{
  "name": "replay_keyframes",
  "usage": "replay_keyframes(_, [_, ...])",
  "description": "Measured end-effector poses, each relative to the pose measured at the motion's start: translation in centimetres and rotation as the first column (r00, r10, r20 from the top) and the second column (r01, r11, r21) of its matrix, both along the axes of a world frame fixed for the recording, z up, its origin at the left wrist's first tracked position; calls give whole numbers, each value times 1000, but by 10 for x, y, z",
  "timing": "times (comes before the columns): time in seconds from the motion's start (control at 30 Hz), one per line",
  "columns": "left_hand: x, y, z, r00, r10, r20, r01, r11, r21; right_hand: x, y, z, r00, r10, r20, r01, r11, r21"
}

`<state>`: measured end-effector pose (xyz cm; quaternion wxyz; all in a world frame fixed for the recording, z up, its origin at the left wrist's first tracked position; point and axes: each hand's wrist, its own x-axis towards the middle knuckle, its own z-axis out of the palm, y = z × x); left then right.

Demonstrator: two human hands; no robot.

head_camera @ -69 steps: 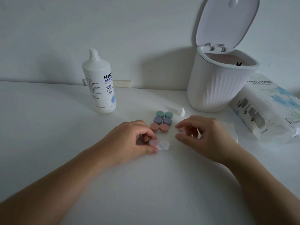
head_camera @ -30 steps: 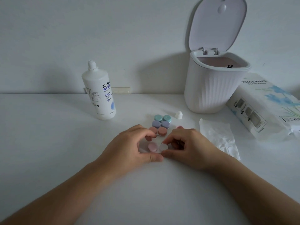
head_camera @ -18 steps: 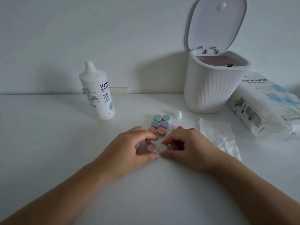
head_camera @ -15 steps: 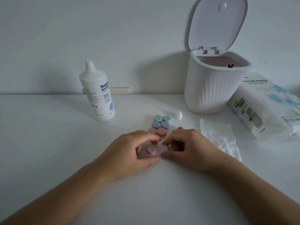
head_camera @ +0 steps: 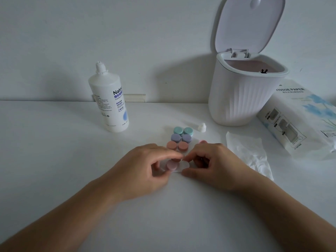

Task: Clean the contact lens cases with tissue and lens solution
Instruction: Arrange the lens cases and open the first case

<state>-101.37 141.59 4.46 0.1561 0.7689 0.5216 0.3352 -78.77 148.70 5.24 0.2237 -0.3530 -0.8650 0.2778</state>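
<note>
Between both hands' pinching fingers, left hand (head_camera: 145, 170) and right hand (head_camera: 216, 166), 1 pink-capped lens case (head_camera: 175, 165) on table (head_camera: 54, 151).

Pink-capped clear lens case (head_camera: 176, 165) lies before three capped cases (head_camera: 180, 139), tissue (head_camera: 249, 151) right.

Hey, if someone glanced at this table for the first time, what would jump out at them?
Probably both hands, left hand and right hand, pinching a pink-and-white lens case at the table's centre. Just behind sit three capped cases in a stack of rows: teal, purple and salmon. At the back, the white bin with its lid up towers on the right, the lens solution bottle on the left.
</note>
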Motion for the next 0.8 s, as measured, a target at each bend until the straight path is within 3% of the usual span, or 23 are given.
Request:
replay_keyframes(0.67, [-6, 6, 0, 1000, 19, 11, -18, 998, -61, -1, -1, 2, 999, -28, 28, 28, 999, -23])
replay_keyframes(0.8, [-3, 3, -3, 1000, -16, 25, 16, 1000, -2, 0, -2, 2, 1000, -15, 19, 16, 1000, -25])
